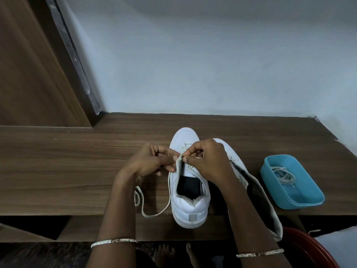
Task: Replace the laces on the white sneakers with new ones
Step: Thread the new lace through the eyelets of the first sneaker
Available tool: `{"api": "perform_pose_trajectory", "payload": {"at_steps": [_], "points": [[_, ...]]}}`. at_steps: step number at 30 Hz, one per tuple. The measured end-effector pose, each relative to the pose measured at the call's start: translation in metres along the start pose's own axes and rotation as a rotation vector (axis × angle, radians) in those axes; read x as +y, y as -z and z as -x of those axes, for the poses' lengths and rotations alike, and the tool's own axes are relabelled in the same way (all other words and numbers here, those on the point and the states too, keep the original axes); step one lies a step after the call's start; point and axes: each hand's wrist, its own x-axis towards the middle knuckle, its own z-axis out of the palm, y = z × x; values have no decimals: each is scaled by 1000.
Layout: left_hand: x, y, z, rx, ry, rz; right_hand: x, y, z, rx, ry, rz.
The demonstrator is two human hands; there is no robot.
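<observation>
Your left hand (152,161) is curled, thumb and forefinger pinching the soft eyelet flap of the sneaker (190,206) standing in the middle of the frame, its padded heel toward you. Your right hand (208,161) meets it at the same edge, fingertips closed on the flat, cream lace (146,208) (the tip itself is too small to make out). The rest of that lace trails in a loose loop over the grained wooden table (77,171), left of the smooth white shoe. A second sneaker (269,209) lies tipped just right of it, partly behind your forearm. At the right, a rounded blue plastic tray (309,203) holds tangled laces (284,176).
</observation>
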Motion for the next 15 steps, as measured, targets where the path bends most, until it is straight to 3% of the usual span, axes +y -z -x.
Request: {"api": "perform_pose_trajectory", "payload": {"at_steps": [6, 10, 15], "points": [[4, -5, -3, 54, -104, -152, 4, 1, -1, -14, 4, -42], [3, 3, 0, 31, -154, -99, 4, 3, 0, -20, -11, -50], [1, 23, 7, 305, -125, 84, 4, 5, 0, -43, -34, -78]]}}
